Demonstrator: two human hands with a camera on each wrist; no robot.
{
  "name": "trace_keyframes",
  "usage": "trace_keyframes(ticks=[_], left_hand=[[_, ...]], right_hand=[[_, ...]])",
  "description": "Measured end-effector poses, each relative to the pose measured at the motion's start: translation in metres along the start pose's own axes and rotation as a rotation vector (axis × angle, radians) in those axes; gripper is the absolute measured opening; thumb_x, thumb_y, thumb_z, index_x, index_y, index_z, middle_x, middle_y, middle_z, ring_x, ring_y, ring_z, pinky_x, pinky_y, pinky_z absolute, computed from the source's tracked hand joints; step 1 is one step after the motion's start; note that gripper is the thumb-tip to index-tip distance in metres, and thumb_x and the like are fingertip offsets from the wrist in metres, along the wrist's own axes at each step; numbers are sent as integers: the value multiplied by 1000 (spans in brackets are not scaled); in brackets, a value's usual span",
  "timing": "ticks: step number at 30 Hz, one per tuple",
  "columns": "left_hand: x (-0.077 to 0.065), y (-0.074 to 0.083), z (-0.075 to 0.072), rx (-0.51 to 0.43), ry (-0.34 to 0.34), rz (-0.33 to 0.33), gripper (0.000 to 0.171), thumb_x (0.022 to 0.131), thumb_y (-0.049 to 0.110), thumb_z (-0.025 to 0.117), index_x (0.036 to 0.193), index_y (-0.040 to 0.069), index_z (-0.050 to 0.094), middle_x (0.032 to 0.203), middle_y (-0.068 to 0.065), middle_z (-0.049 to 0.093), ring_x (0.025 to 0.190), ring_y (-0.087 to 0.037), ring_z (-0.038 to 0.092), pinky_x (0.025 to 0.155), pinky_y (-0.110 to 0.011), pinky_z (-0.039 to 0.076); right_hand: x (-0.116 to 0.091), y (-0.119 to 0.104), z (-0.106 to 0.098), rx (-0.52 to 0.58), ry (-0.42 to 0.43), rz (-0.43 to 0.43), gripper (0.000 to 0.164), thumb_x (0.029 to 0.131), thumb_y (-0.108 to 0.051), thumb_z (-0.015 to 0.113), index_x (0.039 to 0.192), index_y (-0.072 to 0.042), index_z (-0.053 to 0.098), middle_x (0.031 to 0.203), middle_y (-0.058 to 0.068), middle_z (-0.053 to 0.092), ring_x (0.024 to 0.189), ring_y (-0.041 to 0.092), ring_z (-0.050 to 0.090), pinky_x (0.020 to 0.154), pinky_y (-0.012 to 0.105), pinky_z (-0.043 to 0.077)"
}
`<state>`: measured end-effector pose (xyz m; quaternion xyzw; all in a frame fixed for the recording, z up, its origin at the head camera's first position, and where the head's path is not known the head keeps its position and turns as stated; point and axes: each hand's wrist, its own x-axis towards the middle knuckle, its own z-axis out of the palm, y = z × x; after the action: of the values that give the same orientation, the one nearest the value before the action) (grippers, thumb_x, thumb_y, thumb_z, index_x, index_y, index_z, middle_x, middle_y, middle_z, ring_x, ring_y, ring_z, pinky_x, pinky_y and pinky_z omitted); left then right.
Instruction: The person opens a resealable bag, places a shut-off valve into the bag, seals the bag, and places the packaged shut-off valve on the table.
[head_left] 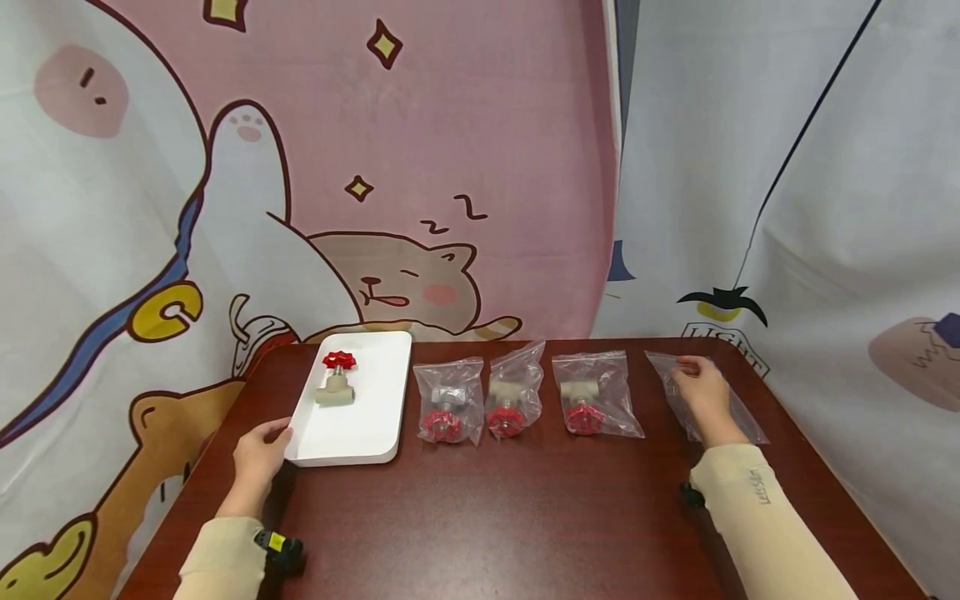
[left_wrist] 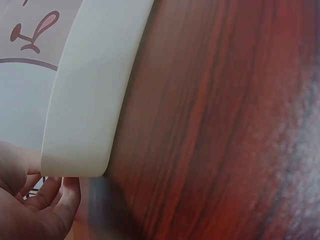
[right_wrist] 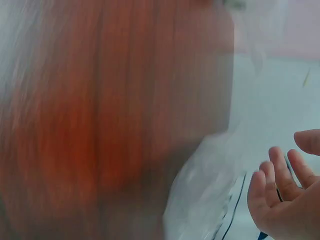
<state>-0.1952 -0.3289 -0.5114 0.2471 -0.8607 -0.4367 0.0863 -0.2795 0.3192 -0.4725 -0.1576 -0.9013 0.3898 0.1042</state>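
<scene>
My left hand (head_left: 258, 454) grips the left edge of a white tray (head_left: 386, 408) near its front corner. In the left wrist view, the fingers (left_wrist: 70, 200) curl at the underside of the tray's rim. On the tray sits a beige stop valve (head_left: 335, 390) with a red handwheel, wheel up. Over at the right, my right hand (head_left: 702, 387) is above a flat clear plastic bag (head_left: 742, 417), overlapping it in the head view. Its thumb and fingers (right_wrist: 280, 172) stand apart beside the blurred bag in the right wrist view, with nothing between them.
Between tray and right hand, three clear bags lie in a row, each with a red-wheeled valve: left bag (head_left: 450, 400), middle bag (head_left: 517, 392), right bag (head_left: 607, 392). The dark wooden table (head_left: 510, 517) ends at a cartoon-printed curtain (head_left: 487, 150).
</scene>
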Motion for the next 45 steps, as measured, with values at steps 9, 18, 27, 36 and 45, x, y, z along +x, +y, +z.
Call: trace_keyframes(ticks=[9, 18, 27, 36, 45], left_hand=[[1, -1, 0, 2, -13, -14, 36, 96, 19, 52, 125, -4, 56, 135, -30, 45, 124, -43, 38, 102, -57, 35], [2, -2, -1, 7, -15, -16, 37, 97, 20, 51, 125, -3, 56, 135, -30, 45, 124, -43, 38, 102, -57, 35], [1, 0, 0, 6, -23, -23, 37, 97, 21, 52, 125, -3, 56, 135, -30, 44, 123, -43, 38, 102, -58, 35], [1, 0, 0, 6, -19, -20, 36, 97, 19, 52, 124, -3, 57, 133, -30, 46, 121, -43, 40, 101, -57, 36], [2, 0, 0, 6, -13, -19, 36, 96, 20, 52, 124, -3, 56, 134, -30, 45, 122, -43, 39, 101, -57, 36]], right_hand=[[9, 48, -31, -161, -30, 190, 55, 96, -23, 41, 141, 7, 33, 139, 36, 33, 125, 54, 28, 102, 61, 26], [7, 68, -43, -251, -82, 223, 56, 97, -27, 40, 138, 12, 32, 136, 38, 35, 119, 54, 37, 97, 60, 34], [5, 74, -42, -280, -124, 267, 54, 93, -22, 53, 129, 15, 37, 127, 40, 39, 113, 53, 41, 94, 58, 39], [2, 63, -45, -106, -115, 360, 50, 94, -23, 48, 130, 12, 45, 135, 35, 38, 123, 48, 37, 100, 53, 37], [6, 60, -43, 125, -63, 431, 51, 95, -23, 51, 138, 2, 41, 126, 23, 48, 93, 24, 55, 70, 35, 47]])
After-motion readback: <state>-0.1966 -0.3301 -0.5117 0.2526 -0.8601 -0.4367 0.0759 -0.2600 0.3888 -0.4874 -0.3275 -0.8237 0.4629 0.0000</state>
